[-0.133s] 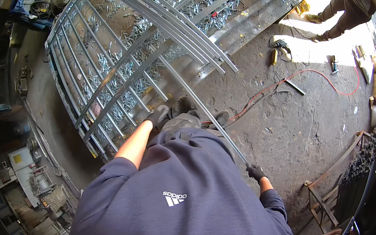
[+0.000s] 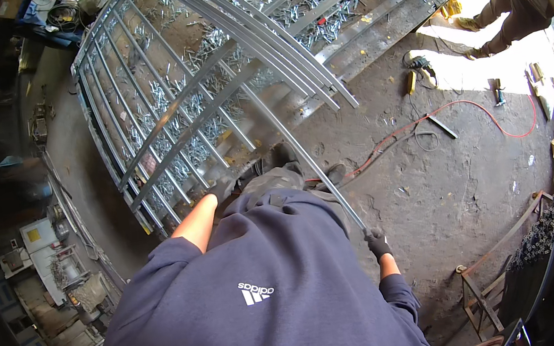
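My right hand [image 2: 377, 244], in a dark glove, is closed around the near end of a long thin metal bar [image 2: 302, 152]. The bar slopes away up and left, its far end reaching over the edge of a metal grate frame [image 2: 179, 144] with crossing flat strips. My left hand [image 2: 224, 187], also gloved, is smeared and dim beside my legs, near the ends of the frame's thin bars; its fingers cannot be made out. A bundle of long metal profiles [image 2: 260, 42] lies across the frame, one end jutting over the near edge.
Small metal pieces [image 2: 178, 112] lie scattered over the worktable [image 2: 373, 52]. A red hose [image 2: 470, 102], a corded power tool [image 2: 419, 65] and another tool [image 2: 498, 92] lie on the floor at right. Another person [image 2: 521, 4] stands at far right. A rusty metal stand [image 2: 479, 300] is at lower right.
My left hand has drawn back toward my body and is now blurred. My right hand keeps its grip on the bar. The whole view has shifted slightly.
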Tool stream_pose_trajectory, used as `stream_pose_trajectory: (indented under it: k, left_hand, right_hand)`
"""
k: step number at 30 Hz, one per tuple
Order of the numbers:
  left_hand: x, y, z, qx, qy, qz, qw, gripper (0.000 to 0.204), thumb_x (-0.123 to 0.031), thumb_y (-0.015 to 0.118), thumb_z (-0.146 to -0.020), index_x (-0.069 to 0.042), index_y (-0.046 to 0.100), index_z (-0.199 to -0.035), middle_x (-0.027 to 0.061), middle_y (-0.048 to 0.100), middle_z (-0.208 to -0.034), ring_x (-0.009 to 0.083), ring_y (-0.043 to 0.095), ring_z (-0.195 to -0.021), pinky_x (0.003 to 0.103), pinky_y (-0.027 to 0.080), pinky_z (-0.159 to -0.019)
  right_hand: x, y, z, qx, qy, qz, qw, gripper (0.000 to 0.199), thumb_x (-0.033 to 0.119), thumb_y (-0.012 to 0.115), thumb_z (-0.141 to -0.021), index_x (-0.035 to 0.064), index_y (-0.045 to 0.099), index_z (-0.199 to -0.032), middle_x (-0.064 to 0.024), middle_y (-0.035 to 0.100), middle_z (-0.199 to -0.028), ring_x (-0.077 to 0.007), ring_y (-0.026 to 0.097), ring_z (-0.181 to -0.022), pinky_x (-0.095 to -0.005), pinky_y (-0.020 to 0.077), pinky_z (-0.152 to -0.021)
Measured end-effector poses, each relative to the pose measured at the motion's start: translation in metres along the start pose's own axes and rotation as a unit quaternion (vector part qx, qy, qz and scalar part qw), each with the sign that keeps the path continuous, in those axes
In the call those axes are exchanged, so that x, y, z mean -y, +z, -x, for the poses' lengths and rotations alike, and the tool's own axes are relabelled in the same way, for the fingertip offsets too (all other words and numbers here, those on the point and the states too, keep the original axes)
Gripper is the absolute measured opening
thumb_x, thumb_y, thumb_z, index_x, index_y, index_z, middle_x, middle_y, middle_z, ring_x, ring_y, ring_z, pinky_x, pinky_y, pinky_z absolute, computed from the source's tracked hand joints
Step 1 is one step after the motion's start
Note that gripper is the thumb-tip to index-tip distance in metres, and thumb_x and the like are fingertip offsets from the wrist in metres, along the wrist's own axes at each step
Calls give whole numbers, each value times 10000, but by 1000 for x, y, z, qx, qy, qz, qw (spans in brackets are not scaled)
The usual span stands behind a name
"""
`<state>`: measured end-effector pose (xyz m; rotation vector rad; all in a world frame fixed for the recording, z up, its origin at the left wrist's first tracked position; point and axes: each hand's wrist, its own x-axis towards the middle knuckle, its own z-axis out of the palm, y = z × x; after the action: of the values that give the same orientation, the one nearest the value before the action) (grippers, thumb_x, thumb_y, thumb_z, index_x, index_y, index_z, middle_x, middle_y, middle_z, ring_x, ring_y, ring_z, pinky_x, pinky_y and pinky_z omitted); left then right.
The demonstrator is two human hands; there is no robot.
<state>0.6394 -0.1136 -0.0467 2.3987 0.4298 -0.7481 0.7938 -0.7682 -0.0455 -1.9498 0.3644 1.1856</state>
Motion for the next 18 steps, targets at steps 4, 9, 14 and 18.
stream_pose_trajectory:
  k: [4, 9, 14, 18]
  left_hand:
    - [32, 11, 37, 105, 67, -107, 986, 285, -290, 485, -929, -62, 655, -942, 169, 658, -1010, 356, 630, -888, 416, 494, -808]
    - [30, 16, 38, 153, -35, -17, 987, 328, -356, 558, -842, -69, 716, -867, 205, 679, -945, 380, 634, -935, 423, 494, -810]
    - [33, 15, 34, 82, -32, -14, 996, 258, -258, 566, -868, -78, 677, -1017, 181, 660, -1043, 321, 630, -1007, 390, 484, -848]
    - [35, 8, 41, -42, -121, 282, 951, 261, -263, 547, -933, -25, 625, -1007, 174, 628, -1003, 294, 637, -893, 367, 506, -756]
  right_hand:
    - [20, 9, 11, -23, 13, 48, 998, 394, 451, 677, -898, 75, 671, -779, 38, 519, -595, -81, 423, -507, -280, 337, -495]
    - [36, 24, 0, -47, -43, -8, 998, 421, 486, 700, -870, 74, 704, -783, 30, 524, -577, -92, 446, -514, -293, 350, -493]
    - [85, 52, -9, -53, 80, 97, 991, 560, 562, 687, -844, 9, 728, -931, -79, 688, -790, -153, 594, -770, -326, 471, -738]
    - [203, 150, -74, -37, -118, 188, 974, 547, 556, 560, -907, 74, 691, -1129, -164, 720, -995, -339, 667, -971, -432, 481, -876]
